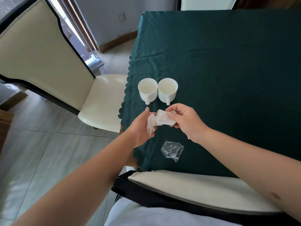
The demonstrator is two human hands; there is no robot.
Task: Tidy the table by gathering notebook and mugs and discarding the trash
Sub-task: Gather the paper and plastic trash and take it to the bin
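Observation:
Two white mugs stand side by side near the left edge of the table, handles toward me. Just in front of them a crumpled white tissue is held between both hands above the dark green tablecloth. My right hand pinches its right end. My left hand is cupped under its left end, fingers partly curled around it. A crushed clear plastic cup lies on its side on the cloth below the hands. No notebook is in view.
A cream chair with a dark frame stands left of the table. Another cream chair back is directly in front of me at the table's near edge. A third chair shows at the far side. Grey tiled floor lies to the left.

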